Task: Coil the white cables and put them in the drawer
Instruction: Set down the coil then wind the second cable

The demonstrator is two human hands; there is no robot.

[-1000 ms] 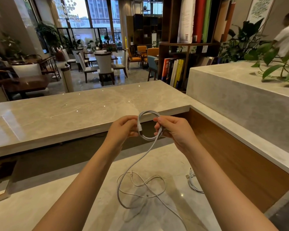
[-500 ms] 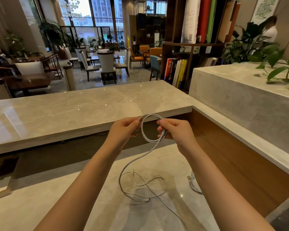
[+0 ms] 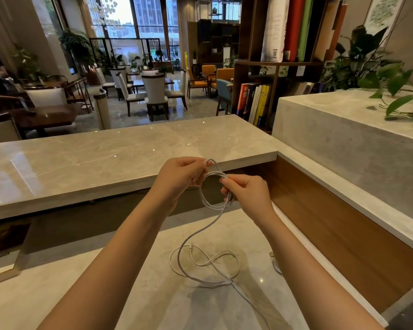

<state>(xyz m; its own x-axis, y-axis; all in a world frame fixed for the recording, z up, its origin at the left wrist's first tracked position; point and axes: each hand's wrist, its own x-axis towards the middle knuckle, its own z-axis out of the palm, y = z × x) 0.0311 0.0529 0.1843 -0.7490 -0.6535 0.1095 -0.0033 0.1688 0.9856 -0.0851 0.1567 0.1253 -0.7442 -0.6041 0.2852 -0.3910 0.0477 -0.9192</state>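
A white cable (image 3: 206,236) is partly wound into a small coil held up above the lower marble desk (image 3: 110,289). My left hand (image 3: 180,177) pinches the coil's top left. My right hand (image 3: 246,194) grips its right side. The cable's loose tail hangs down from the coil and lies in tangled loops on the desk below. A second white cable (image 3: 275,265) lies on the desk at the right, mostly hidden behind my right forearm. No drawer is in view.
A raised marble counter (image 3: 93,160) runs across behind my hands. A wood-panelled wall (image 3: 339,234) and a stone ledge (image 3: 343,144) with plants bound the right side. A dark framed object (image 3: 3,248) stands at the desk's left edge. Lobby chairs and a bookshelf lie beyond.
The coil has gained loops and grown larger. My left hand has shifted up to the coil's top, and more of the loose tail has been lifted off the desk.
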